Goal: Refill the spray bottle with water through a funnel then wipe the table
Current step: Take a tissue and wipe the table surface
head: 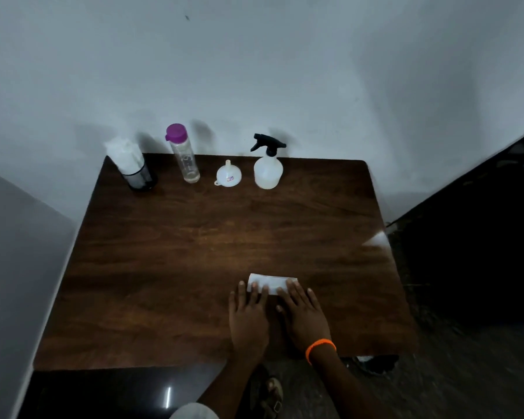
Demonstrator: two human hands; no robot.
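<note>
Left hand [248,316] and right hand [304,313] flat, fingers straight, pressing folded white tissue [270,282] on wooden surface [194,252] | far edge: capped spray bottle [268,170], upturned funnel [228,174], purple-lidded water bottle [183,155] nearly empty, tissue holder [132,166].

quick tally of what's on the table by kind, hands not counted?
Bottles: 2, the spray bottle and the water bottle with a purple cap
Funnels: 1, the white funnel
Tissue holders: 1, the dark holder stuffed with white tissue
Folded tissues: 1, the folded tissue under both hands' fingertips
Total: 5
</note>
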